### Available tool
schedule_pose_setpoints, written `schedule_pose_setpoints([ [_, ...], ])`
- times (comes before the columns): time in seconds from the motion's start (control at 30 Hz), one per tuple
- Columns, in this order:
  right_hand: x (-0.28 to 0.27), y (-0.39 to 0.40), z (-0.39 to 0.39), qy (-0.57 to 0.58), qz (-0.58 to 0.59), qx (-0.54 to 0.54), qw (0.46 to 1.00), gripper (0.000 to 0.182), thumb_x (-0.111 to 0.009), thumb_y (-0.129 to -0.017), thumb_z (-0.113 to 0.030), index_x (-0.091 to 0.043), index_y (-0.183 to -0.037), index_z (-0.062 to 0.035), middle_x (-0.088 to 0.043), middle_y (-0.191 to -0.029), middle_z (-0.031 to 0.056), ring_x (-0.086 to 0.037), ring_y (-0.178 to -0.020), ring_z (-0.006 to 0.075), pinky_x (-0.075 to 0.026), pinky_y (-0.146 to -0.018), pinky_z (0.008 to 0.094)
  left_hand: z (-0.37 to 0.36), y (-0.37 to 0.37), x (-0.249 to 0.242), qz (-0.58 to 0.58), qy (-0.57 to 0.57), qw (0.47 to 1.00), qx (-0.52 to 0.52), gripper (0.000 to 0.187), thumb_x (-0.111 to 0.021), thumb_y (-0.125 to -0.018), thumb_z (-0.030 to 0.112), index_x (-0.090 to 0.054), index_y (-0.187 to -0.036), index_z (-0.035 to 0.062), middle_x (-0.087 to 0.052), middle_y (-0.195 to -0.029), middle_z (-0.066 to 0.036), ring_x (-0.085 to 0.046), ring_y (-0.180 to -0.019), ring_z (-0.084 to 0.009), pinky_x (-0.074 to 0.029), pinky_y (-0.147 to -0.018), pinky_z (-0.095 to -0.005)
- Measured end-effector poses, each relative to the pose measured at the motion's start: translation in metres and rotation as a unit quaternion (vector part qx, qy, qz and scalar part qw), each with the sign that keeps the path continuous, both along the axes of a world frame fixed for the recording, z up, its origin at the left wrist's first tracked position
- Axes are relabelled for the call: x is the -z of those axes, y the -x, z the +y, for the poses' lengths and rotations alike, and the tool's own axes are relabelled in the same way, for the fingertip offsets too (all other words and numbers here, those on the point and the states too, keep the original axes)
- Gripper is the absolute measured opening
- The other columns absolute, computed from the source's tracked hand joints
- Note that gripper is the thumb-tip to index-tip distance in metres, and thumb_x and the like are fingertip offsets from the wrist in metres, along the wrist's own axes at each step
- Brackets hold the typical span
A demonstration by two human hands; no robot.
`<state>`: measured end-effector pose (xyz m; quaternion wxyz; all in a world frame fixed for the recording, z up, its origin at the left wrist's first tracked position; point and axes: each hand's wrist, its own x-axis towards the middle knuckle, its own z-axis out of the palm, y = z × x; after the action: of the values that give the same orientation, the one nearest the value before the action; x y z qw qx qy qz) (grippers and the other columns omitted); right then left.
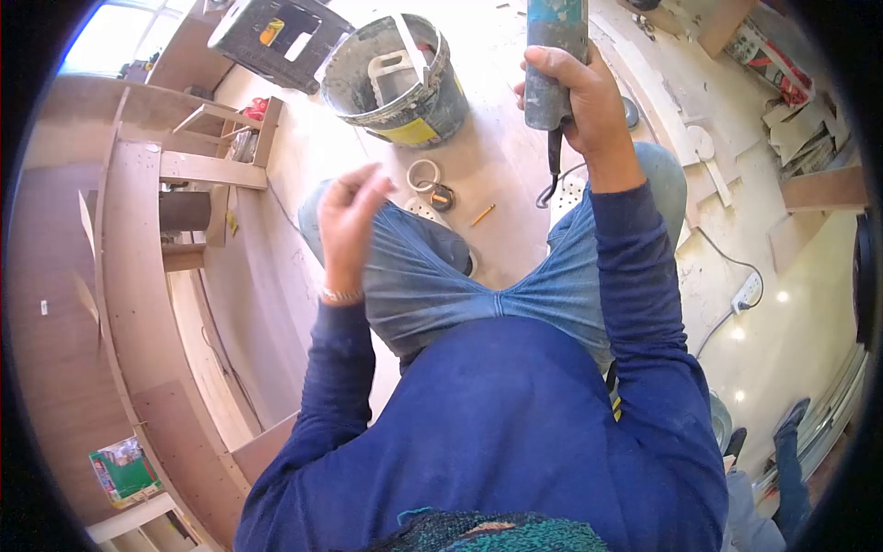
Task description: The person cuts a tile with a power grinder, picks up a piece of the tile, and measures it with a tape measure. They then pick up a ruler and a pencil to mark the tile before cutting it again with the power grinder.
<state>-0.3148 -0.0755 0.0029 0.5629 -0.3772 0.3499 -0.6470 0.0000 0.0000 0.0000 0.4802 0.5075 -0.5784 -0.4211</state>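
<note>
At one o'clock the right hand [591,101] grips a power tool [549,97], its cord [555,155] best kept clear; left hand [348,221] too blurred to tell.

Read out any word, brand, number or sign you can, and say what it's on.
No text can be read.
Yellow label on the bucket: too small.
Green packet, lower left: any print too small.
Red-white bag, upper right: too blurred.
Power tool in the right hand: no legible marking.
</note>
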Motion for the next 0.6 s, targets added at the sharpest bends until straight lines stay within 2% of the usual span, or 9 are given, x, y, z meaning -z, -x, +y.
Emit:
schedule_pose_setpoints([
  [0.03,-0.003,0.0,-0.002,0.032,-0.004,-0.002,0.999,0.048,-0.076,-0.082,-0.025,-0.056,-0.117,0.0002,-0.069,-0.1,0.0165,-0.072,-0.075,0.0241,-0.062,-0.067,0.0367,0.018,0.018,-0.019,-0.019,-0.007,0.999,0.025,0.021,-0.072,-0.09,0.016,-0.069,-0.106,0.0015,-0.071,-0.094,-0.011,-0.068,-0.088,-0.0235,-0.052,-0.092,-0.0477],
  [0.1,0.0,0.011,0.016,0.033,-0.003,-0.004,0.999,0.046,-0.076,-0.082,-0.024,-0.056,-0.116,0.0,-0.069,-0.096,0.016,-0.071,-0.074,0.0229,-0.061,-0.068,0.0356,0.047,0.059,-0.04,0.03,0.172,0.96,0.217,0.022,-0.076,-0.085,0.016,-0.069,-0.101,0.003,-0.071,-0.094,-0.01,-0.068,-0.085,-0.0241,-0.052,-0.091,-0.0488],
  [0.17,-0.017,0.01,0.019,0.014,-0.055,-0.004,0.998,0.046,-0.066,-0.078,-0.012,-0.051,-0.12,-0.0015,-0.061,-0.102,0.0142,-0.068,-0.084,0.0284,-0.061,-0.07,0.0428,0.06,0.094,-0.087,0.114,0.243,0.901,0.341,0.027,-0.084,-0.079,0.021,-0.072,-0.098,0.006,-0.069,-0.088,-0.007,-0.068,-0.081,-0.0264,-0.049,-0.092,-0.0525],
  [0.2,-0.019,0.008,0.02,0.01,-0.087,0.001,0.996,0.047,-0.066,-0.078,-0.011,-0.05,-0.12,-0.0005,-0.06,-0.096,0.012,-0.068,-0.08,0.0253,-0.061,-0.067,0.0395,0.071,0.104,-0.109,0.103,0.257,0.891,0.359,0.03,-0.078,-0.085,0.032,-0.068,-0.107,0.014,-0.065,-0.087,-0.006,-0.067,-0.082,-0.0252,-0.047,-0.093,-0.059],
  [0.23,-0.017,0.008,0.021,0.004,-0.091,0.001,0.996,0.047,-0.066,-0.078,-0.011,-0.05,-0.12,-0.0005,-0.06,-0.096,0.012,-0.068,-0.08,0.0253,-0.061,-0.067,0.0395,0.06,0.103,-0.136,0.067,0.259,0.836,0.479,0.031,-0.08,-0.083,0.034,-0.07,-0.108,0.0183,-0.067,-0.093,-0.005,-0.067,-0.088,-0.0251,-0.043,-0.097,-0.0582],
  [0.4,-0.011,0.014,0.016,-0.033,-0.087,-0.019,0.995,0.032,-0.067,-0.079,-0.012,-0.056,-0.107,-0.0012,-0.061,-0.08,0.0095,-0.064,-0.062,0.0207,-0.057,-0.054,0.0346,0.059,0.124,-0.157,0.122,0.296,0.802,0.504,0.012,-0.074,-0.088,0.027,-0.074,-0.097,0.0184,-0.067,-0.098,-0.001,-0.067,-0.089,-0.0176,-0.043,-0.096,-0.0591],
  [0.43,-0.009,0.013,0.014,-0.07,-0.089,-0.03,0.993,0.028,-0.067,-0.08,-0.012,-0.058,-0.104,-0.0018,-0.061,-0.076,0.0091,-0.063,-0.058,0.0201,-0.056,-0.052,0.0338,0.061,0.133,-0.157,0.172,0.303,0.807,0.476,0.009,-0.068,-0.089,0.018,-0.069,-0.083,0.0116,-0.063,-0.083,-0.004,-0.063,-0.074,-0.02,-0.047,-0.087,-0.0557],
  [0.47,-0.009,0.013,0.014,-0.066,-0.076,-0.023,0.995,0.024,-0.067,-0.08,-0.012,-0.059,-0.1,-0.0023,-0.061,-0.071,0.0083,-0.061,-0.055,0.0186,-0.055,-0.051,0.0327,0.062,0.136,-0.156,0.223,0.311,0.81,0.445,0.023,-0.062,-0.09,0.009,-0.064,-0.068,0.0047,-0.059,-0.068,-0.006,-0.059,-0.06,-0.0224,-0.051,-0.079,-0.0523],
  [0.6,-0.004,0.007,0.01,-0.085,-0.037,0.003,0.996,0.022,-0.068,-0.081,-0.012,-0.059,-0.099,-0.0033,-0.061,-0.073,0.0073,-0.06,-0.054,0.0176,-0.053,-0.049,0.0319,0.038,0.127,-0.147,0.229,0.361,0.766,0.481,0.02,-0.057,-0.094,0.011,-0.068,-0.081,0.0007,-0.065,-0.079,-0.008,-0.063,-0.069,-0.0246,-0.052,-0.081,-0.0493],
])
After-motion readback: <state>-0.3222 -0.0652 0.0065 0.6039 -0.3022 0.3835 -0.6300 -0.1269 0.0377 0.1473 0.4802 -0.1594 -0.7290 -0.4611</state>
